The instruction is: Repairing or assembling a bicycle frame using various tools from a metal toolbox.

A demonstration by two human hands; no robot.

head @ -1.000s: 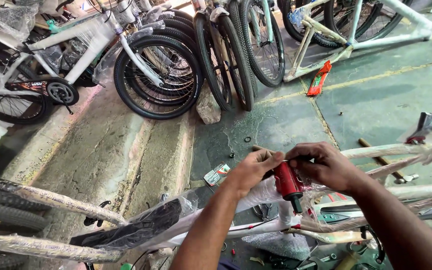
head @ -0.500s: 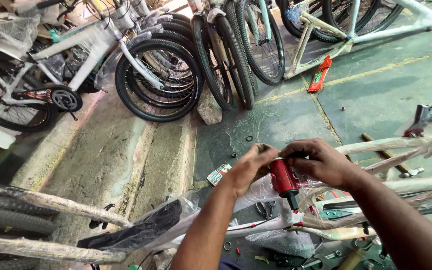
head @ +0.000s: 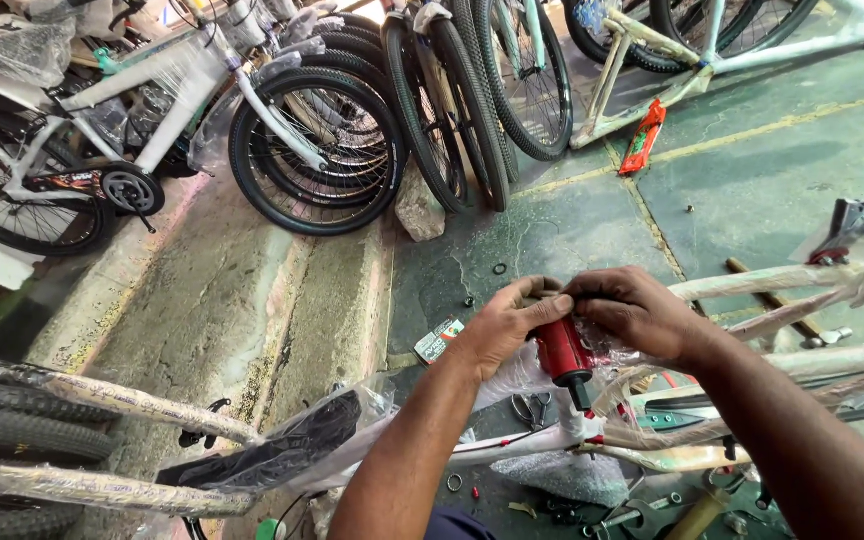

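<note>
At centre frame, low: red cylindrical part (head: 560,350) with a black stub at its lower end, tilted, sitting above a paper-wrapped white bike frame (head: 542,440). Clear plastic wrap (head: 612,345) bunched around the part's right side.

Left hand (head: 507,320) is curled over the part's top, fingers closed on it, thumb pointing right. Right hand (head: 632,312) is clenched on the upper right side, pinching part and wrap together (can't tell which of the two the fingertips actually grip). Hands touch each other at the top of the part.

Below them: scissors (head: 532,408) on the floor, loose washers and small hardware near the bottom edge. Black saddle in a plastic bag (head: 282,450) lower left, next to wrapped tyres (head: 32,440). Small printed card (head: 439,340) on the concrete just left of the left wrist.

Further out: row of bike wheels (head: 317,150) leaning upright at top, a white-framed bike (head: 102,130) in wrap at top left, red packet (head: 644,138) on the green floor at upper right.
</note>
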